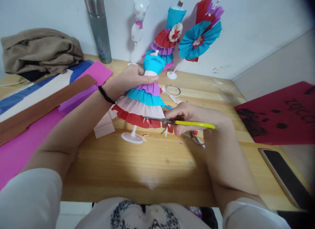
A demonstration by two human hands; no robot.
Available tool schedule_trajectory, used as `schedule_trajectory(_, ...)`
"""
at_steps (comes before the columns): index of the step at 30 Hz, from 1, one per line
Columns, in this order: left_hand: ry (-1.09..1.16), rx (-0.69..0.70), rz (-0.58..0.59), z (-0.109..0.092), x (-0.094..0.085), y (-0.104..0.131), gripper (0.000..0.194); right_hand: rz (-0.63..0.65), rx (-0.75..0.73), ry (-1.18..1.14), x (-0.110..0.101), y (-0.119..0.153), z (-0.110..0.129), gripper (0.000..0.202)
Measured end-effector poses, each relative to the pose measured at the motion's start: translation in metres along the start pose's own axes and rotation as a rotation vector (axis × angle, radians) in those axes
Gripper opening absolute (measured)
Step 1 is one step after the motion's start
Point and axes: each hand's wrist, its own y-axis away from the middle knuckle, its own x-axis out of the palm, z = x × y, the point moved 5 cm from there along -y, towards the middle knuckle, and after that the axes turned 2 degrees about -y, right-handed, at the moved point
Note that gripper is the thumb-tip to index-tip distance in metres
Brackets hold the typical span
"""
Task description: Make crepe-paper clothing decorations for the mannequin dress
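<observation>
A small dress form (154, 63) wears a tiered crepe paper dress in turquoise, pale pink and purple, with a red bottom ruffle (130, 118). Its white round base (133, 137) shows below the skirt. My left hand (137, 76) grips the form around its waist, thumb across the front. In my right hand (180, 115) are yellow-handled scissors (194, 124), their blades lying along the skirt's lower edge where the pale pink tier meets the red one. How far the blades are apart cannot be made out. Paper scraps (169, 129) lie beside the scissors.
Behind stand a bare dress form (140, 17) and two decorated ones (176, 17) (200, 40). A metal bottle (99, 32), brown cloth (40, 50) and crepe paper sheets (49, 104) are at left. A red folder (278, 114) and a phone (283, 176) are at right.
</observation>
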Motion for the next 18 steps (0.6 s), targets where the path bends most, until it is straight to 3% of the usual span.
schedule_trajectory(18, 0.162, 0.050, 0.006, 0.004, -0.006, -0.004, 0.032, 0.042, 0.132, 0.037, -0.002, 0.006, -0.012, 0.042)
